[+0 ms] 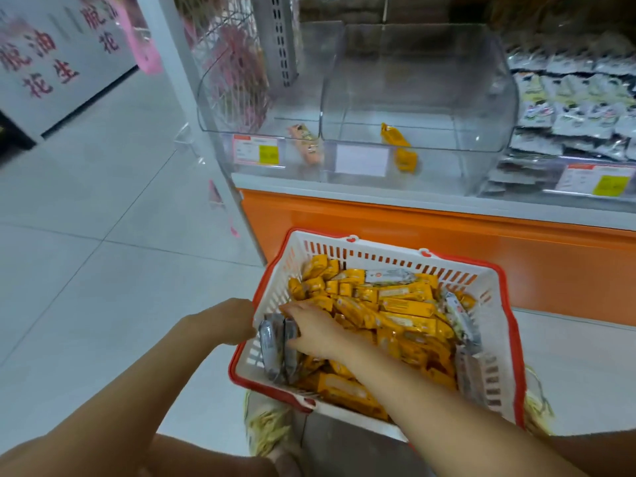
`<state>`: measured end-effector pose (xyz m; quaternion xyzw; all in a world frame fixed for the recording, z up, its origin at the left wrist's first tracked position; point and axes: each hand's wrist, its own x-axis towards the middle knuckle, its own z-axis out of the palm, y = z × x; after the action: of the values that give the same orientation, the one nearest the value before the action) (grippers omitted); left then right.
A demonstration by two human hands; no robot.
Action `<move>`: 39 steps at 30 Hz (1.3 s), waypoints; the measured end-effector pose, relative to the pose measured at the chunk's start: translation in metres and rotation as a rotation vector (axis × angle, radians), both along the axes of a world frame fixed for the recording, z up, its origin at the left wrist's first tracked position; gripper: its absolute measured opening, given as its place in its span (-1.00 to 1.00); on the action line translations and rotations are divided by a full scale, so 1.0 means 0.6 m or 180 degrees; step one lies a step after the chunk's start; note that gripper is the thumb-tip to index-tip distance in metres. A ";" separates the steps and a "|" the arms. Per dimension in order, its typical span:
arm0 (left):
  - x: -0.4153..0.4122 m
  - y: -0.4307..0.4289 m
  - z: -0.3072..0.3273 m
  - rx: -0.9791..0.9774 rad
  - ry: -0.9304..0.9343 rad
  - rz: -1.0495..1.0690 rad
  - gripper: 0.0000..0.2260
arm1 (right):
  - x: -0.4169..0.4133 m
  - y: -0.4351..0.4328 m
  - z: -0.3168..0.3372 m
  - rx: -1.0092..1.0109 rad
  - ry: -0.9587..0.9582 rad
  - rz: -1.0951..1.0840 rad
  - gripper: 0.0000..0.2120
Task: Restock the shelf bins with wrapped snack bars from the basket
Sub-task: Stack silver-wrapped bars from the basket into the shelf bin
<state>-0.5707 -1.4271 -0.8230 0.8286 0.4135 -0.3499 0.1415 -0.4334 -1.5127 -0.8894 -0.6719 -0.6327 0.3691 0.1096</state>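
A white basket with a red rim [378,251] stands on the floor in front of the shelf, full of yellow wrapped snack bars [402,311] and a few silver ones. My right hand [313,327] reaches into its left side and grips several silver bars [275,349]. My left hand [227,318] holds the basket's left rim from outside; its fingers are hidden behind the wall. On the shelf stand clear bins: the middle bin [481,98] holds two yellow bars [401,148], the left bin [220,87] holds one pink bar [306,142].
A bin of white and black packets [578,108] sits at the right. An orange shelf base [447,242] runs behind the basket. White tiled floor [103,218] spreads to the left, with a white sign with red characters [51,56] at the far left.
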 end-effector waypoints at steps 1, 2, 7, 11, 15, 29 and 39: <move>-0.001 -0.001 -0.005 0.0026 -0.0032 -0.0061 -0.77 | -0.006 0.007 -0.004 0.0029 0.0021 0.0094 -0.38; -0.001 -0.002 -0.008 0.0065 -0.0033 -0.0089 -0.79 | -0.012 0.014 -0.009 0.0046 0.0044 0.0168 -0.41; -0.006 0.004 -0.020 0.0135 -0.0063 -0.0232 -0.87 | -0.030 0.029 -0.038 -0.0148 0.0006 0.0154 -0.29; -0.009 0.009 -0.032 0.0158 -0.0044 -0.0166 -0.88 | -0.037 0.039 -0.055 -0.0362 -0.0100 0.0109 -0.21; -0.011 0.009 -0.036 0.0162 -0.0090 -0.0118 -0.84 | -0.026 0.052 -0.042 -0.0695 0.0149 0.0130 -0.37; -0.002 0.002 -0.025 0.0192 0.0042 -0.0072 -0.70 | -0.017 0.022 -0.046 -0.0503 0.0546 -0.0091 -0.59; 0.006 -0.002 -0.012 0.0150 0.0022 -0.0044 -0.72 | 0.017 -0.010 -0.024 -0.0298 0.0517 -0.0152 -0.65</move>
<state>-0.5674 -1.4283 -0.8302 0.8333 0.4163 -0.3440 0.1181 -0.4231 -1.5186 -0.9036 -0.6591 -0.5875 0.4488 0.1377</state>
